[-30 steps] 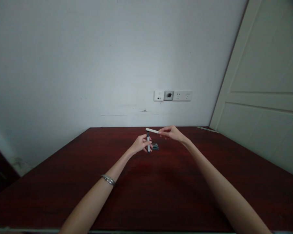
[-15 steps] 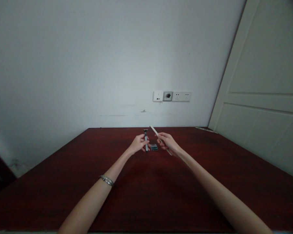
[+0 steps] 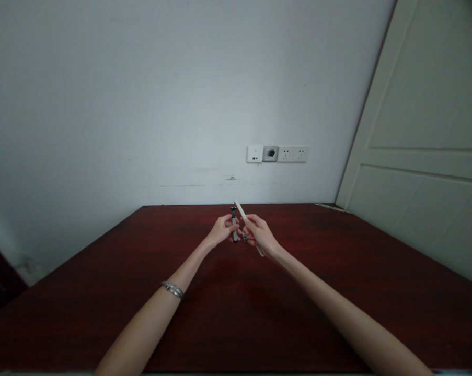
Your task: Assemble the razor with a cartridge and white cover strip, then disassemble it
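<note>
My left hand (image 3: pixel 222 230) is closed around a slim dark-and-grey razor handle (image 3: pixel 233 225), held upright over the far middle of the dark red table (image 3: pixel 236 303). My right hand (image 3: pixel 258 233) is closed on a long white stick-like piece (image 3: pixel 241 211), tilted up to the left so its tip nearly meets the handle's top. The two hands almost touch. A small teal cartridge pack (image 3: pixel 244 237) lies on the table between them, mostly hidden by my right fingers. A silver bracelet (image 3: pixel 173 289) sits on my left wrist.
A white wall rises behind the table with a row of sockets (image 3: pixel 277 154). A pale door (image 3: pixel 424 156) stands at the right, close to the table's right edge. A thin light strip (image 3: pixel 325 206) lies at the table's far right corner.
My right hand has turned the white piece from level to tilted upright and moved left toward my left hand. It now covers most of the teal pack. The left hand has barely moved.
</note>
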The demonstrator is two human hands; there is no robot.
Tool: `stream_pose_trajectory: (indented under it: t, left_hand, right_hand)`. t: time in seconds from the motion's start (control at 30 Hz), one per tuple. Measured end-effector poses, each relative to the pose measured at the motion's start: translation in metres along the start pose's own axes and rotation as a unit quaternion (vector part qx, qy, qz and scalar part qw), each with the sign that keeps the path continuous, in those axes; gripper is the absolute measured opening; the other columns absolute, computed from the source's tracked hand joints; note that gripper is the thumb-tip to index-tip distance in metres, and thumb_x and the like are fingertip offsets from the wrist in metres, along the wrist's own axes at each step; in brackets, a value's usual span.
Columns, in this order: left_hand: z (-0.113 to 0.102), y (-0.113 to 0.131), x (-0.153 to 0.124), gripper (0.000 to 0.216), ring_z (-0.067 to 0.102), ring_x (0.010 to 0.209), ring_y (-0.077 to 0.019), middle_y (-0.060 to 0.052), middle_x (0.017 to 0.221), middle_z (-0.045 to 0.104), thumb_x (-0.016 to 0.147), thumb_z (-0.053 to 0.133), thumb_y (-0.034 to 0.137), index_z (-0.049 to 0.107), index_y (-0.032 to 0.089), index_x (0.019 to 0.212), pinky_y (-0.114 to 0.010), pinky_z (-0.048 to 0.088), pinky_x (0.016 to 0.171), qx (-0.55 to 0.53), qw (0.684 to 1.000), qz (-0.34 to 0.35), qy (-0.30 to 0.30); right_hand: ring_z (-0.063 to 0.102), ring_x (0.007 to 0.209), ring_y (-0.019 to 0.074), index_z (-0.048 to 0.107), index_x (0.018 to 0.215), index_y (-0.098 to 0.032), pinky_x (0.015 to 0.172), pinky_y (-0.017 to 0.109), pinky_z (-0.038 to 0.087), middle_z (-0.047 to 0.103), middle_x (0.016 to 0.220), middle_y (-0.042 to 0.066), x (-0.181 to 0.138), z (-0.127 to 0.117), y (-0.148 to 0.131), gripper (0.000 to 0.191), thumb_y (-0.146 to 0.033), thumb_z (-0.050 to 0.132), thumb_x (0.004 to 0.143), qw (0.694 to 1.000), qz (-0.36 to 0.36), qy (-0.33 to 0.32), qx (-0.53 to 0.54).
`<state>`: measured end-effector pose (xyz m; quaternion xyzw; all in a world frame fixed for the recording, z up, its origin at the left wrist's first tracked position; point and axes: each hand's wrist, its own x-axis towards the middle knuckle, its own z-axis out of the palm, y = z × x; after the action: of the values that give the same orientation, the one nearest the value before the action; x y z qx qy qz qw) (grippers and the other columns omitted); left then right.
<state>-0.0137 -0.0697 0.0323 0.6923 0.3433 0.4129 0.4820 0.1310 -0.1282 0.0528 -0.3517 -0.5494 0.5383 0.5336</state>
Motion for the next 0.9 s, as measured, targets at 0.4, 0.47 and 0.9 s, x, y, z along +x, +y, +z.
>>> stream_pose_trajectory:
  t: [0.4,0.47,0.9]
  left_hand:
    - [0.0,-0.007,0.003,0.028,0.06,0.047,-0.0133,-0.002,0.063,0.062,0.073,0.061,0.027,0.05,0.012,0.093,-0.021,0.047,0.041,-0.002,0.999,0.029,-0.027]
    - [0.002,-0.006,0.002,0.028,0.061,0.048,-0.0135,-0.001,0.063,0.062,0.072,0.062,0.025,0.051,0.012,0.094,-0.022,0.048,0.042,-0.005,0.999,0.03,-0.036]
    - [-0.003,-0.003,0.0,0.021,0.062,0.048,-0.0144,-0.004,0.064,0.064,0.076,0.059,0.025,0.048,0.014,0.091,-0.019,0.045,0.04,0.026,0.999,-0.039,0.009]
  right_hand:
    - [0.024,0.035,0.0011,0.047,0.084,-0.019,0.034,0.014,0.01,0.039,0.048,-0.009,-0.009,0.01,0.009,0.037,-0.046,0.064,0.065,0.994,0.02,0.019,0.102]
    - [0.024,0.034,0.0016,0.047,0.084,-0.02,0.034,0.015,0.01,0.038,0.047,-0.01,-0.007,0.01,0.011,0.037,-0.046,0.064,0.066,0.994,0.014,0.026,0.102]
    - [0.042,0.045,0.0072,0.058,0.083,-0.017,0.037,0.02,0.033,0.055,0.064,-0.001,-0.005,-0.028,-0.004,0.033,-0.043,0.066,0.063,0.993,-0.069,0.092,-0.03]
